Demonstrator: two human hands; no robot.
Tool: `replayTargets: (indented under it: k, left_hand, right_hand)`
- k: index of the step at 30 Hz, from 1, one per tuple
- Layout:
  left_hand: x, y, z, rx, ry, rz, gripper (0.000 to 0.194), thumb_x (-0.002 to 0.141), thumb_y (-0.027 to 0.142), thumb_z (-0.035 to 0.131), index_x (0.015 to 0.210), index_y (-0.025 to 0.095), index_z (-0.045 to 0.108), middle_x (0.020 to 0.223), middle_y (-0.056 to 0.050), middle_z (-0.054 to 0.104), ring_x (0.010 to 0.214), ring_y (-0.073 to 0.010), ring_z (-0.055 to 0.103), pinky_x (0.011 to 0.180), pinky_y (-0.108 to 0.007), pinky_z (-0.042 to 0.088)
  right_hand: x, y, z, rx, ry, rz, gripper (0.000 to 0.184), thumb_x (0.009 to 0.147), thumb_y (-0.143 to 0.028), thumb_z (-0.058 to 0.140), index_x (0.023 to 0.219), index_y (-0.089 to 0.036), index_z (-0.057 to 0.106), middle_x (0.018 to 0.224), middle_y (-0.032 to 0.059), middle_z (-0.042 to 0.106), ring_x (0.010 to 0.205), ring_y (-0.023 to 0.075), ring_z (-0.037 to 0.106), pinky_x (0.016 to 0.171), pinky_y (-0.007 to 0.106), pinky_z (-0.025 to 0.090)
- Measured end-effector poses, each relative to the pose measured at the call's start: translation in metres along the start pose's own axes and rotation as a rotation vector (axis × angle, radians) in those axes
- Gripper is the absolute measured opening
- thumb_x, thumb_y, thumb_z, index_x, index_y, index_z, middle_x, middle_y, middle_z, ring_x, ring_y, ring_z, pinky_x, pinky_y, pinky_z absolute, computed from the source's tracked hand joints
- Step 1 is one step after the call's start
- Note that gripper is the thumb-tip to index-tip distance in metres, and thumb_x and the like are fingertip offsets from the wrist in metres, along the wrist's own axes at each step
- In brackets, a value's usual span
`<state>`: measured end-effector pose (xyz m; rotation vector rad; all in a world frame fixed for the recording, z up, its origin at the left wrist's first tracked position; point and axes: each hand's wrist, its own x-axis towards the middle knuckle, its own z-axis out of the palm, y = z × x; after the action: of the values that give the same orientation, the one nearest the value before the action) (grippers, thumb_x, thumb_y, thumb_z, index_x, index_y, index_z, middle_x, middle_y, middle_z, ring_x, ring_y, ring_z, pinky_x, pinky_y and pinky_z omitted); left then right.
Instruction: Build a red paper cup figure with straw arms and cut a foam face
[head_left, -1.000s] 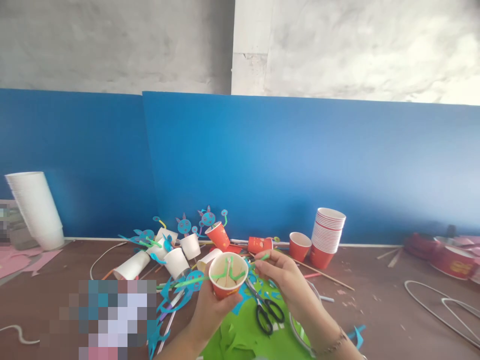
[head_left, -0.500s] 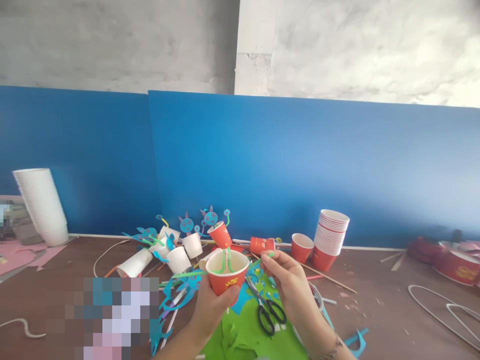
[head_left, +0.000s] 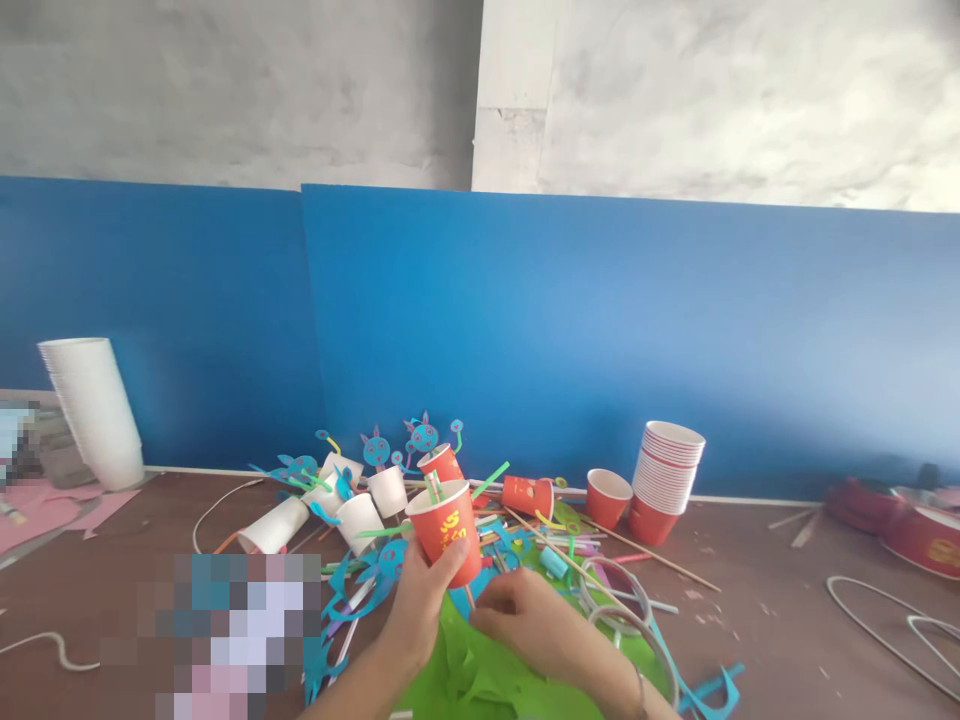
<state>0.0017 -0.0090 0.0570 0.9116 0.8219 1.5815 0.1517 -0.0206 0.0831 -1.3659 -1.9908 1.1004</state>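
My left hand (head_left: 427, 590) is wrapped round a red paper cup (head_left: 444, 535) with yellow print and tilts it slightly. Green drinking straws (head_left: 491, 480) stick out through its sides, and more green straw shows at its mouth. A thin stick (head_left: 469, 597) comes out under the cup's base. On that stick's lower end, the fingertips of my right hand (head_left: 521, 620) are closed in a pinch. Green paper (head_left: 469, 650) lies below both hands. The scissors seen earlier are hidden, apparently behind my right hand.
Behind the cup lie white paper cups (head_left: 358, 522) with blue paper animal figures (head_left: 376, 450). A stack of red cups (head_left: 667, 480) stands right, a white cup stack (head_left: 94, 415) left. Tape rings (head_left: 649, 640), straws and sticks (head_left: 675, 560) litter the table before a blue panel (head_left: 600, 330).
My right hand has let go of the green straw at the cup's right side and moved down to the stick beneath. The cup has tipped, so its side now faces me.
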Motion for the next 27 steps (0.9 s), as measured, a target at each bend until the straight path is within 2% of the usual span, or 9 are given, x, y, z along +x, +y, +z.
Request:
replayTargets:
  k: [2, 6, 10, 13, 17, 19, 23, 27]
  left_hand:
    - [-0.002, 0.003, 0.002, -0.029, 0.008, -0.013, 0.052, 0.067, 0.042, 0.08, 0.107, 0.014, 0.061, 0.092, -0.009, 0.069, 0.082, -0.0212, 0.064, 0.074, -0.032, 0.051]
    - [-0.005, 0.005, 0.004, -0.008, 0.022, -0.01, 0.048, 0.068, 0.04, 0.079, 0.104, 0.015, 0.06, 0.086, -0.006, 0.067, 0.076, -0.0189, 0.062, 0.069, -0.029, 0.05]
    - [-0.006, 0.0, 0.003, 0.014, -0.034, 0.005, 0.043, 0.07, 0.043, 0.077, 0.099, 0.016, 0.06, 0.081, -0.004, 0.064, 0.069, -0.0168, 0.059, 0.064, -0.028, 0.048]
    - [-0.006, 0.001, 0.003, 0.03, -0.039, -0.002, 0.046, 0.068, 0.044, 0.078, 0.099, 0.015, 0.06, 0.08, -0.003, 0.064, 0.069, -0.0164, 0.058, 0.063, -0.027, 0.047]
    - [-0.003, 0.009, 0.004, 0.022, 0.018, -0.027, 0.051, 0.064, 0.043, 0.08, 0.101, 0.015, 0.058, 0.084, -0.005, 0.066, 0.073, -0.0181, 0.061, 0.066, -0.027, 0.048]
    - [-0.002, 0.012, 0.004, 0.02, 0.025, -0.043, 0.051, 0.064, 0.042, 0.081, 0.101, 0.015, 0.058, 0.084, -0.005, 0.066, 0.074, -0.0185, 0.062, 0.066, -0.027, 0.048]
    - [-0.004, 0.013, 0.005, 0.049, -0.028, -0.053, 0.047, 0.066, 0.042, 0.078, 0.1, 0.014, 0.06, 0.082, -0.006, 0.068, 0.072, -0.0184, 0.062, 0.067, -0.028, 0.049]
    - [-0.006, 0.011, 0.007, 0.053, -0.047, -0.041, 0.043, 0.062, 0.039, 0.08, 0.093, 0.015, 0.062, 0.078, -0.004, 0.068, 0.07, -0.0183, 0.062, 0.065, -0.028, 0.049]
  right_hand:
    - [0.0, 0.003, 0.007, 0.023, -0.039, 0.025, 0.023, 0.073, -0.024, 0.056, 0.052, -0.02, 0.062, 0.045, -0.0051, 0.047, 0.042, 0.0084, 0.029, 0.043, 0.024, 0.021]
    - [0.007, 0.006, 0.02, 0.184, 0.0, -0.007, 0.019, 0.071, -0.023, 0.055, 0.054, -0.019, 0.061, 0.05, -0.0031, 0.054, 0.046, 0.0096, 0.039, 0.047, 0.022, 0.029]
    - [0.015, 0.006, 0.029, 0.386, 0.067, -0.091, 0.017, 0.072, -0.026, 0.054, 0.058, -0.018, 0.057, 0.052, -0.0035, 0.053, 0.051, 0.0106, 0.045, 0.053, 0.023, 0.034]
    - [0.013, 0.004, 0.03, 0.344, 0.052, -0.108, 0.013, 0.071, -0.024, 0.053, 0.06, -0.018, 0.056, 0.054, -0.0037, 0.052, 0.052, 0.0106, 0.044, 0.052, 0.023, 0.033]
    - [0.004, 0.001, 0.023, 0.064, -0.057, -0.045, 0.015, 0.064, -0.016, 0.051, 0.05, -0.018, 0.054, 0.047, -0.0046, 0.05, 0.046, 0.0096, 0.039, 0.048, 0.023, 0.029]
    - [0.002, 0.001, 0.021, 0.008, -0.113, -0.022, 0.017, 0.062, -0.015, 0.051, 0.046, -0.018, 0.054, 0.044, -0.0051, 0.048, 0.044, 0.009, 0.037, 0.047, 0.023, 0.028]
    - [0.006, 0.005, 0.026, 0.127, -0.04, 0.026, 0.014, 0.062, -0.017, 0.053, 0.049, -0.018, 0.058, 0.046, -0.0042, 0.052, 0.045, 0.009, 0.038, 0.047, 0.022, 0.028]
    - [0.015, 0.01, 0.031, 0.354, 0.026, -0.047, 0.013, 0.068, -0.023, 0.054, 0.058, -0.017, 0.059, 0.053, -0.0028, 0.055, 0.05, 0.0096, 0.041, 0.051, 0.023, 0.032]
